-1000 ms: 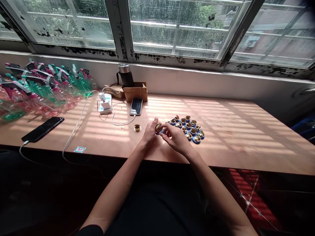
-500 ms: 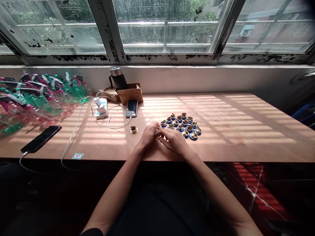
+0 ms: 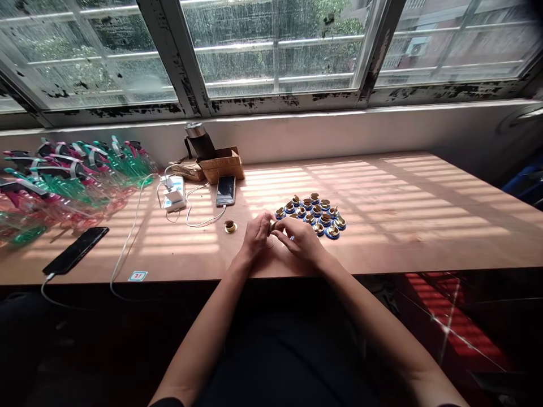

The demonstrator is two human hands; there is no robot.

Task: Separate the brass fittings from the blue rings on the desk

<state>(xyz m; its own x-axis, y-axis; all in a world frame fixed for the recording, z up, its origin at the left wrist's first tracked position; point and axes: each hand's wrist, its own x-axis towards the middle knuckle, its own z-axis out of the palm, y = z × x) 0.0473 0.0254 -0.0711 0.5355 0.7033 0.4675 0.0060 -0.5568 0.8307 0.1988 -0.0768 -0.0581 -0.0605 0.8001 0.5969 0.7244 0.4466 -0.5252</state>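
Sunlight falls in stripes through one barred window onto the wooden table (image 3: 407,226). From the head view, the left hand (image 3: 256,233) has its fingers curled around one gold-coloured piece (image 3: 272,226) above the table's near edge; the right hand (image 3: 300,240) pinches it narrowly from the other side. About fifteen blue-based gold pieces (image 3: 316,210) cluster beyond, some hidden by the right hand. One lone gold piece (image 3: 230,226), two phones (image 3: 225,190) and one flask (image 3: 201,141) sit leftward.
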